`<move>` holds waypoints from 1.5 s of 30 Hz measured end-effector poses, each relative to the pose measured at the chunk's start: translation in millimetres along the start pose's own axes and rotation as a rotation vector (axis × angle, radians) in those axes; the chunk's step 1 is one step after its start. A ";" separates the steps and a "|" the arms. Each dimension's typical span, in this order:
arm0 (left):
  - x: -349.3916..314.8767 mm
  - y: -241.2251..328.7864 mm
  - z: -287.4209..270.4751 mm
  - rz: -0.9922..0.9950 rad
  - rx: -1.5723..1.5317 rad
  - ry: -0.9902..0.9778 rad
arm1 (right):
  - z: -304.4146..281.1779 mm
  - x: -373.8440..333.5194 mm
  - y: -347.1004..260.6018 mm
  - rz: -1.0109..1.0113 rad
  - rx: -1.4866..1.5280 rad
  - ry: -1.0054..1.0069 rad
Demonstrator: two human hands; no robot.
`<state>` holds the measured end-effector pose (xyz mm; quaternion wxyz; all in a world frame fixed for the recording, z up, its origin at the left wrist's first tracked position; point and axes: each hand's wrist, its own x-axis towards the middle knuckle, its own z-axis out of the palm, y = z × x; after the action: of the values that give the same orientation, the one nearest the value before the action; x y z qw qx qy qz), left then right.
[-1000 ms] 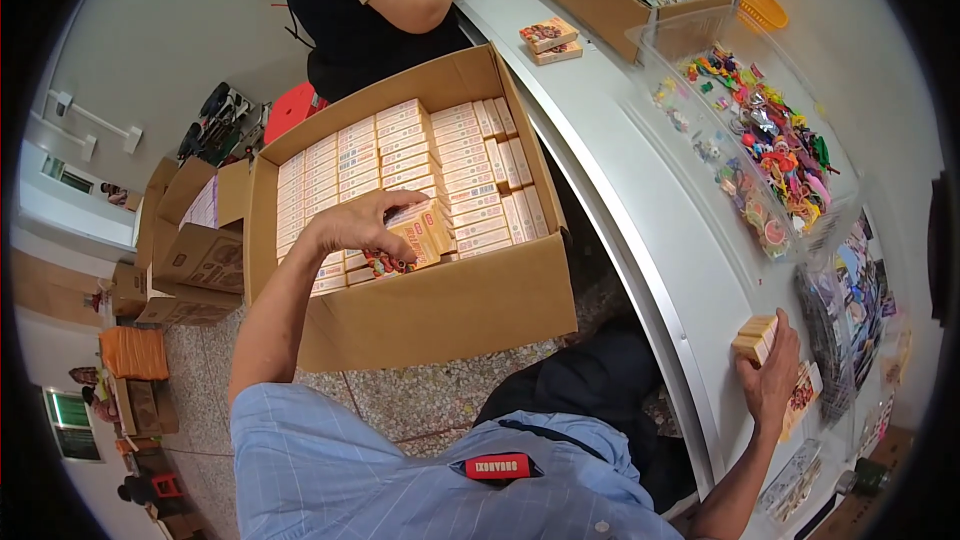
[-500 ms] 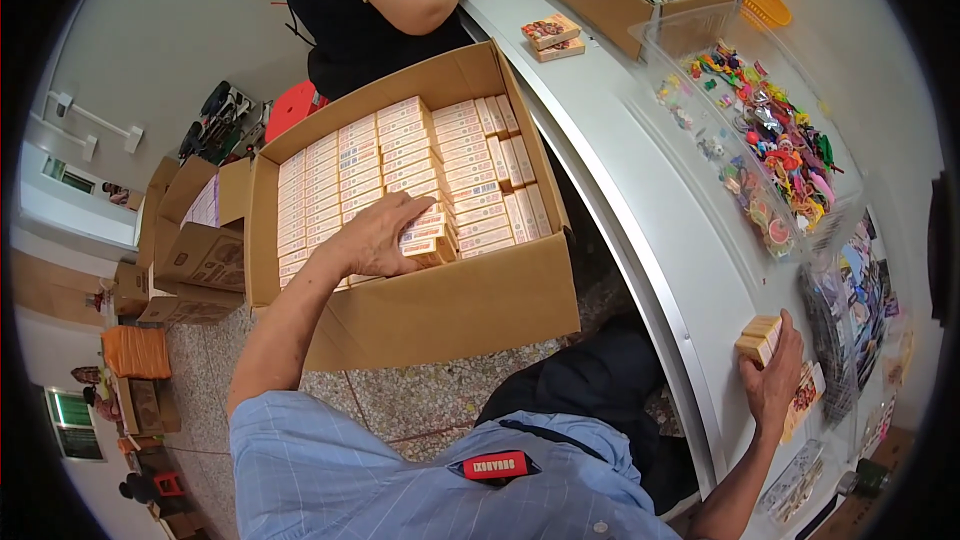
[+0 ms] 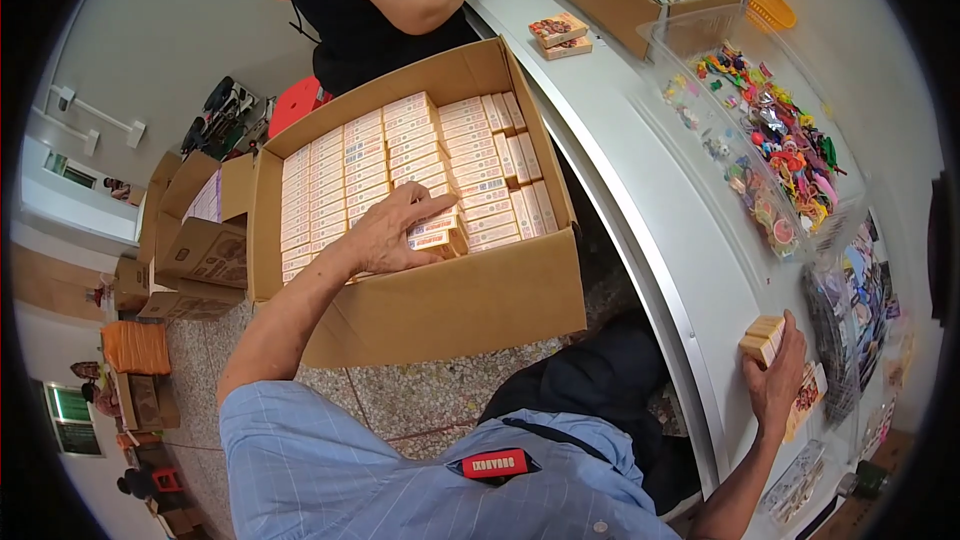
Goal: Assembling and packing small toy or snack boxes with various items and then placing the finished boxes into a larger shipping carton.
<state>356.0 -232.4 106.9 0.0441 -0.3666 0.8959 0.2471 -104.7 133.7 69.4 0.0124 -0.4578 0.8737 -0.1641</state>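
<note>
A large cardboard box [image 3: 450, 305] stands open in front of me, packed with rows of small cream-coloured boxes [image 3: 365, 155]. My left hand [image 3: 392, 230] reaches in near its front wall. The thumb and fingers wrap round a few small boxes [image 3: 437, 237] at the front end of a column. Over on the white table, my right hand [image 3: 778, 375] grips a short stack of small boxes [image 3: 764, 339] of the same look, held upright on the tabletop. Right beside that wrist lies a flat printed box or card [image 3: 806, 400], partly covered by the hand.
Along the white table [image 3: 625, 155] stand a clear bin [image 3: 720, 155] of colourful trinkets, a plastic bag [image 3: 840, 330] of packets and a carton [image 3: 620, 0] of cards. Two printed boxes [image 3: 560, 35] lie farther back. A co-worker [image 3: 370, 10] is beyond my box; other cartons [image 3: 200, 240] stand left.
My left hand has shifted slightly, its fingers reaching a little farther over the small boxes. The right hand keeps its hold on the stack. The co-worker's hand has risen a little.
</note>
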 end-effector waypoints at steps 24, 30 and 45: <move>1.7 -5.8 13.1 0.016 -0.091 0.080 | 2.0 -0.7 1.1 0.017 -0.021 -0.008; 3.5 -5.3 17.2 0.121 0.211 0.068 | -0.3 -1.6 -1.3 0.018 -0.001 0.001; 24.2 -14.9 24.7 0.415 0.269 -0.008 | 0.2 0.1 0.4 -0.008 -0.002 0.016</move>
<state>346.0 -245.0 72.9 0.0443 -0.1644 0.9766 0.1310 -105.1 133.8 69.1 0.0046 -0.4601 0.8720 -0.1671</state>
